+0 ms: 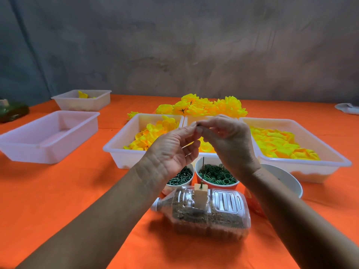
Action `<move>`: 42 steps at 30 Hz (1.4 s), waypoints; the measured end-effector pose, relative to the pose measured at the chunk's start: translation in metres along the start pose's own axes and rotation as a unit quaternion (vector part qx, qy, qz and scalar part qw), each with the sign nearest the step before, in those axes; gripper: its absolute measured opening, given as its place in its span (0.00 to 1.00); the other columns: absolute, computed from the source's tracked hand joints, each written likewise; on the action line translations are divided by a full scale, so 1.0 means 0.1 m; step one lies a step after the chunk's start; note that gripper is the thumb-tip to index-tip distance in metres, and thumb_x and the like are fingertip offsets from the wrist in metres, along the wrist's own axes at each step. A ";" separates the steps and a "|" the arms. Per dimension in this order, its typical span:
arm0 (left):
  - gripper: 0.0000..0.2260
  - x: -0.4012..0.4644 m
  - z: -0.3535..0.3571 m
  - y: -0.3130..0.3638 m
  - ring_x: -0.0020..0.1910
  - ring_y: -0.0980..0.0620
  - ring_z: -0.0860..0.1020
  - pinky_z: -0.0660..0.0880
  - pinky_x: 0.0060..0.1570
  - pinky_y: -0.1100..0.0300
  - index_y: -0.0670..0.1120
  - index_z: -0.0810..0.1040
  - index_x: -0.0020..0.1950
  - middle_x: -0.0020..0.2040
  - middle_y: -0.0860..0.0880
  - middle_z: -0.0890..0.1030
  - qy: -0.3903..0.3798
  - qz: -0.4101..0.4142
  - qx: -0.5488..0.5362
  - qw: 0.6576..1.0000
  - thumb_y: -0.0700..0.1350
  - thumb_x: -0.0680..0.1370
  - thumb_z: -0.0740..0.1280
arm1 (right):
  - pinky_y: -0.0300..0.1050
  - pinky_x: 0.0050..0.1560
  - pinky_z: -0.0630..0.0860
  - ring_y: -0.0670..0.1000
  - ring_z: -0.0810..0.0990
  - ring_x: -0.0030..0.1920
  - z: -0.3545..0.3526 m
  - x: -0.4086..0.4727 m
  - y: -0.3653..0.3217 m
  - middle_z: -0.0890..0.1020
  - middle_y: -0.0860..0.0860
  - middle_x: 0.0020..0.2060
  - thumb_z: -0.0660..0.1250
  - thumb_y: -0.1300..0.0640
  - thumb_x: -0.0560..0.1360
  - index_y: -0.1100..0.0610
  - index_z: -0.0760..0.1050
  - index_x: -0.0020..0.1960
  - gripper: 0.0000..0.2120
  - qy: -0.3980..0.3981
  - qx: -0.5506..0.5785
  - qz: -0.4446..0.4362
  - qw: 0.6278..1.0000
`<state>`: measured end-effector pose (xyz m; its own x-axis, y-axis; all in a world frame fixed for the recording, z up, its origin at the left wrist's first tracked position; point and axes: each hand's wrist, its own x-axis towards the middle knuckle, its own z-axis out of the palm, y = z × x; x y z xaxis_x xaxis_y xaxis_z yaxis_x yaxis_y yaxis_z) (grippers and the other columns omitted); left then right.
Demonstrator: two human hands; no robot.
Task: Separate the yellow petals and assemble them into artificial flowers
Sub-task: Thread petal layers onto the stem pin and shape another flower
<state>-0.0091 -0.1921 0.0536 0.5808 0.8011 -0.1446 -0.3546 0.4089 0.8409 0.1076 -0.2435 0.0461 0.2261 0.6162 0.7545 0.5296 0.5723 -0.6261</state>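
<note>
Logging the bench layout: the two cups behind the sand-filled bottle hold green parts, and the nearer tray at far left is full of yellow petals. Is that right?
Not quite. In the head view the two cups behind the sand-filled bottle do hold green parts, but the nearer tray at far left shows no petals inside. Yellow petals fill the trays further right, such as the rightmost tray.

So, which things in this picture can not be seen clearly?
- Head view: the small dark piece pinched between left hand and right hand is too small to identify.
- The middle tray is mostly hidden behind both hands.
- The dark green object is cut off by the left edge.
</note>
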 end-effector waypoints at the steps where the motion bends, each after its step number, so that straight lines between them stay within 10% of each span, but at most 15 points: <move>1: 0.04 -0.01 0.00 -0.01 0.26 0.56 0.75 0.72 0.28 0.66 0.46 0.78 0.40 0.31 0.51 0.80 -0.003 0.008 0.007 1.000 0.45 0.74 0.68 | 0.44 0.36 0.76 0.48 0.77 0.32 0.00 -0.01 -0.02 0.82 0.55 0.36 0.72 0.69 0.69 0.59 0.81 0.45 0.07 0.002 0.025 0.006 1.000; 16: 0.06 -0.25 -0.23 -0.49 0.33 0.54 0.76 0.76 0.35 0.62 0.49 0.81 0.39 0.33 0.49 0.80 0.075 0.270 0.311 0.908 0.39 0.70 0.74 | 0.39 0.38 0.72 0.43 0.78 0.34 -0.22 -0.32 0.09 0.83 0.49 0.35 0.74 0.50 0.57 0.54 0.83 0.38 0.11 -0.026 0.255 0.377 0.890; 22: 0.03 -0.31 -0.17 -0.52 0.37 0.43 0.80 0.78 0.43 0.50 0.47 0.82 0.37 0.36 0.42 0.83 0.077 0.274 0.296 0.912 0.41 0.70 0.74 | 0.35 0.32 0.74 0.44 0.77 0.32 -0.16 -0.39 0.07 0.81 0.50 0.32 0.75 0.53 0.58 0.57 0.81 0.41 0.13 -0.043 0.314 0.407 0.857; 29: 0.13 -0.31 -0.15 -0.55 0.36 0.51 0.78 0.77 0.39 0.61 0.46 0.83 0.37 0.36 0.45 0.84 0.063 0.259 0.240 0.934 0.54 0.60 0.73 | 0.34 0.31 0.75 0.44 0.77 0.30 -0.13 -0.43 0.03 0.81 0.51 0.31 0.74 0.56 0.58 0.57 0.83 0.37 0.09 -0.046 0.351 0.421 0.835; 42: 0.02 -0.28 -0.15 -0.57 0.35 0.52 0.79 0.75 0.36 0.63 0.44 0.82 0.37 0.36 0.42 0.83 0.062 0.247 0.222 0.941 0.39 0.70 0.74 | 0.35 0.33 0.75 0.46 0.77 0.34 -0.11 -0.43 0.03 0.80 0.52 0.34 0.75 0.53 0.57 0.56 0.82 0.38 0.11 -0.060 0.314 0.410 0.854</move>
<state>-0.0165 -0.2312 0.0015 0.3257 0.9017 0.2842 -0.2010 -0.2277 0.9528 0.1084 -0.2746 0.0140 0.2048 0.9788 0.0095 -0.3182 0.0757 -0.9450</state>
